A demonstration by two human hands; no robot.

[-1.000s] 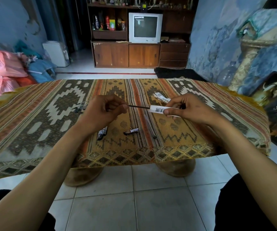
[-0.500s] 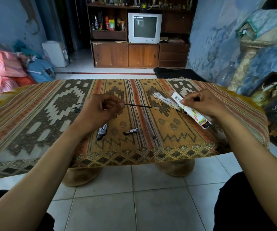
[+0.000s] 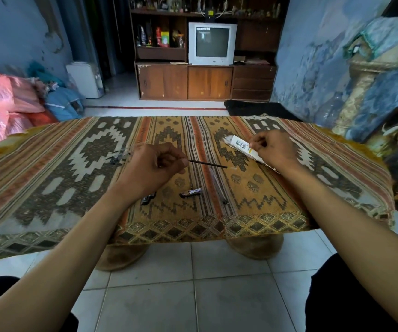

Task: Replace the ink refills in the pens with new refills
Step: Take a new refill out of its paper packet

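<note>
The head camera looks down over a low table draped in a patterned woven cloth [image 3: 78, 168]. The left hand [image 3: 153, 167] is curled closed, thumb and fingers pinching one end of a thin dark ink refill [image 3: 207, 163] that juts out to the right, held just above the cloth. Over on the right, the right hand [image 3: 273, 149] is closed on a flat white refill packet [image 3: 240, 146] with a barcode and a yellow patch, its free end angled up and to the left while the other end runs under the hand. On the cloth between the forearms lies a clear pen barrel [image 3: 218, 185], pointing roughly toward the near edge. Just left of it sits a short dark pen piece [image 3: 190, 192], and another dark piece [image 3: 148, 198] peeks out from beneath the left wrist. A grey television [image 3: 212, 43] stands in the wooden cabinet against the far wall.
</note>
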